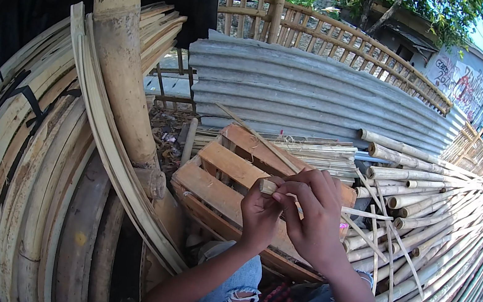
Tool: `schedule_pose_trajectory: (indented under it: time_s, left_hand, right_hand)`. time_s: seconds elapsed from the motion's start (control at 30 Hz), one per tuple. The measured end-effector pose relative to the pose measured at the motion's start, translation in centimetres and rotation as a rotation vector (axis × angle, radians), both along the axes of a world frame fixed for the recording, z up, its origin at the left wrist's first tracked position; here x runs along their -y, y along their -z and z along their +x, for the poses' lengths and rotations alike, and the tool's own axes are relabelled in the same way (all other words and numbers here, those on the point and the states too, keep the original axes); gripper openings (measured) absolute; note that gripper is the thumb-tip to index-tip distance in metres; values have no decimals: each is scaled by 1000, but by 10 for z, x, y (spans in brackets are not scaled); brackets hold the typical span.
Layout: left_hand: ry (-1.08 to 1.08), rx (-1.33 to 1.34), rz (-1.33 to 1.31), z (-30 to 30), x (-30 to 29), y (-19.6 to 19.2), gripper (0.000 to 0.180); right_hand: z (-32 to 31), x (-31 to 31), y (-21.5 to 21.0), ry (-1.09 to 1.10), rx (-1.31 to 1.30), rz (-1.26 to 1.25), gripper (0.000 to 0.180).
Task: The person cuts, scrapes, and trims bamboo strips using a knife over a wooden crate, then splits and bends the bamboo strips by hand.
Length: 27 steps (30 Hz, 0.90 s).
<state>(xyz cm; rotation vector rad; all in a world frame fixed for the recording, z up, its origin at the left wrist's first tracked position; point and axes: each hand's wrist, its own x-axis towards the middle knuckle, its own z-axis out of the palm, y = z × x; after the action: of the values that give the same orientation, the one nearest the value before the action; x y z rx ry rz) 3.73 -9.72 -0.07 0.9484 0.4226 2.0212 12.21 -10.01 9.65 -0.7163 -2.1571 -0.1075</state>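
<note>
Item: short bamboo piece [268,186], held over the wooden pallet [221,163] before my knees, my left hand [258,215] clamped round it, my right hand [311,214] fingers pinched together at its end; best worked braced, short controlled strokes.

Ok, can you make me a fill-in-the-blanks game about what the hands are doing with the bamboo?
1. Both hands, the left hand and the right hand, hold a short piece of ____.
2. Right behind the hands lies a wooden ____ made of slats.
3. The person's jeans are ____ at the knee.
4. Behind the grey wavy roof sheets stands a bamboo ____.

Missing words: bamboo; pallet; ripped; fence
</note>
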Motion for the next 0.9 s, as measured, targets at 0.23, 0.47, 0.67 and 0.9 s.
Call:
schedule_pose_trajectory:
  time_s: [0.23, 0.47, 0.67, 0.9]
  left_hand:
    - [24, -18, -20, 0, -2, 4, 16]
    - [193, 17, 162, 4, -4, -5, 18]
    - [125, 133, 22, 6, 4, -3, 21]
    - [82, -2, 11, 5, 0, 10, 22]
  right_hand:
    - [6, -4, -3, 60, 46, 40, 15]
    - [44, -40, -22, 143, -220, -119, 9]
    - [11, -14, -27, -190, -23, -229, 14]
    - [-1, -19, -25, -181, 36, -101, 12]
